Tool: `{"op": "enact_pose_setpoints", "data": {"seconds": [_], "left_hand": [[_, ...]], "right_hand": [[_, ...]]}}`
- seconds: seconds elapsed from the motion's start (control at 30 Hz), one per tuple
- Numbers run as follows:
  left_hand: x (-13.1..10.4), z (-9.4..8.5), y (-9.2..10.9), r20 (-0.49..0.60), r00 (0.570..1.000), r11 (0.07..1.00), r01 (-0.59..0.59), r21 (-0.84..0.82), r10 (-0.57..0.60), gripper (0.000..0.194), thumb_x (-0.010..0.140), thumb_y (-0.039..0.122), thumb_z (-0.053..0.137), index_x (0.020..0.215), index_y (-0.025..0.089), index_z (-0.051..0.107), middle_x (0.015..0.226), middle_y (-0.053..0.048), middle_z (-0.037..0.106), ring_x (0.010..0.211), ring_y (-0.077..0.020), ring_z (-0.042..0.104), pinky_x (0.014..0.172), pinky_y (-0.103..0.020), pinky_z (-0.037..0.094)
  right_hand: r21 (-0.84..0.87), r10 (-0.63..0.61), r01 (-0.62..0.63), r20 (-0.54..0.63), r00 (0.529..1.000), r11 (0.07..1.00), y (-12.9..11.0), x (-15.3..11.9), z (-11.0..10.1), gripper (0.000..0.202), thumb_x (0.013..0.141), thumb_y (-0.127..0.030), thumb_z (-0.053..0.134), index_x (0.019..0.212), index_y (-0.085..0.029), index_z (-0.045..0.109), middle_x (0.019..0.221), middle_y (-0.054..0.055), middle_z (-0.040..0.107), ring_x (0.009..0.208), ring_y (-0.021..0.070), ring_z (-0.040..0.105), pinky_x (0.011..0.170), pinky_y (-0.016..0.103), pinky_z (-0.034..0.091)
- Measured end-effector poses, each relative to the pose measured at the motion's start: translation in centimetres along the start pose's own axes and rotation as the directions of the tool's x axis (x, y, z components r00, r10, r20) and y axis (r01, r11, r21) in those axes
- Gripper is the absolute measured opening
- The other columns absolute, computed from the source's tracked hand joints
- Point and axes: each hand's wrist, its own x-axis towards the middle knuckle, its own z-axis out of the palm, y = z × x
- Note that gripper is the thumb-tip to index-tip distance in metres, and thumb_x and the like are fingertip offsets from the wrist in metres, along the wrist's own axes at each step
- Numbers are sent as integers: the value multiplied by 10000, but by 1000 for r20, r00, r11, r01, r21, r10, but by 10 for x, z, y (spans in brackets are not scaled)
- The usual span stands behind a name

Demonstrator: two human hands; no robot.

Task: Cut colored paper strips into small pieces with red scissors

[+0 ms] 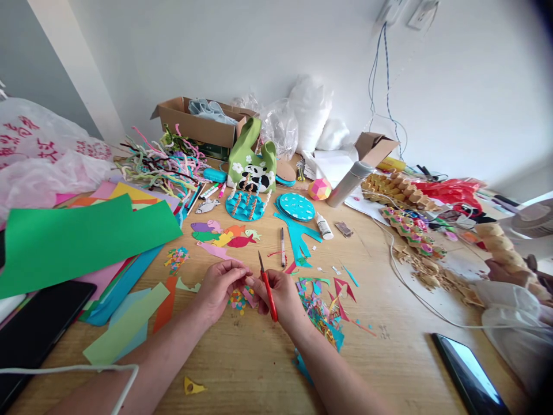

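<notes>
My right hand (pixel 283 294) is closed around red-handled scissors (pixel 268 291), whose blades point up and away from me. My left hand (pixel 222 288) meets it with thumb and fingers pinched together; what they hold is too small or hidden to make out. A bit of pink paper (pixel 249 296) shows between the hands, and I cannot tell whether it is held or lying. Small colored paper dots (pixel 237 301) lie beneath. Just beyond the hands are colored paper fish (pixel 224 238), a pink paper piece (pixel 212 251) and a pen (pixel 283 246).
Paper scraps (pixel 319 314) lie right of my hands. A green paper sheet (pixel 86 239) tops a stack at left. Blue paper discs (pixel 297 206), a glue bottle (pixel 324 226) and a panda bag (pixel 252 164) stand behind. A phone (pixel 469 374) lies front right; another person's hand (pixel 503 271) is at far right.
</notes>
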Motion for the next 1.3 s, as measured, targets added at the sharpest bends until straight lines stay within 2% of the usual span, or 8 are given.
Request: {"op": "enact_pose_setpoints", "data": {"seconds": [0.2, 0.4, 0.57, 0.67, 0.83, 1.07, 1.2, 1.3], "left_hand": [[0, -1, -3, 45, 998, 994, -40, 103, 35, 132, 583, 242, 722, 623, 132, 663, 621, -41, 643, 544, -153, 585, 514, -276, 469], [0, -3, -7, 25, 996, 975, -94, 204, 90, 123, 600, 241, 723, 587, 134, 663, 591, -25, 613, 534, -109, 528, 506, -223, 412], [2, -3, -7, 24, 994, 965, -107, 240, 104, 134, 613, 258, 721, 621, 136, 667, 614, -23, 611, 536, -110, 510, 512, -226, 395], [1, -3, -5, 12, 985, 936, -169, 310, 173, 108, 617, 242, 697, 607, 146, 650, 660, -33, 626, 554, -116, 509, 532, -232, 399], [-3, -6, -3, 117, 919, 742, -374, 557, 375, 60, 625, 156, 602, 572, 181, 589, 805, -58, 660, 748, -190, 574, 635, -270, 428], [-1, -9, -9, 309, 823, 363, -505, 783, 477, 190, 615, 102, 562, 473, 222, 525, 685, -37, 651, 793, -226, 555, 789, -346, 401], [4, -12, -12, 314, 791, 280, -509, 814, 524, 177, 634, 129, 595, 501, 224, 526, 684, -38, 645, 783, -228, 554, 772, -352, 401], [6, -13, -14, 312, 767, 239, -511, 826, 560, 104, 654, 132, 594, 606, 221, 568, 731, -42, 642, 814, -229, 560, 778, -349, 406]], "right_hand": [[-100, -100, 87, -136, 986, 991, 6, 4, -1, 315, 692, -447, 701, 685, -170, 551, 508, 4, 582, 450, 128, 535, 423, 206, 364], [69, -84, 101, -210, 974, 993, 2, 5, -2, 198, 726, -338, 623, 698, -167, 525, 589, 7, 582, 480, 126, 541, 461, 226, 420], [37, -146, 160, -241, 959, 986, -1, 1, -2, 202, 725, -346, 621, 688, -169, 532, 616, 22, 601, 525, 135, 557, 494, 234, 447], [96, -186, 230, -339, 922, 968, -2, -1, -2, 241, 755, -393, 605, 717, -171, 519, 671, 36, 626, 517, 124, 561, 502, 234, 462], [110, -201, 301, -526, 826, 947, -1, 3, -7, 287, 783, -449, 573, 745, -172, 509, 683, 35, 615, 511, 117, 566, 476, 222, 463], [143, -214, 345, -554, 804, 927, -2, 7, -11, 254, 776, -416, 569, 758, -170, 507, 688, 21, 600, 515, 116, 563, 481, 223, 456], [-15, -217, 237, -463, 859, 971, -8, 9, -22, 163, 773, -326, 549, 740, -172, 509, 688, 25, 604, 544, 123, 558, 513, 223, 432], [-380, -233, 119, -270, 934, 917, -10, 12, -30, 60, 739, -207, 563, 708, -173, 524, 655, 21, 603, 587, 133, 554, 529, 211, 366]]}}
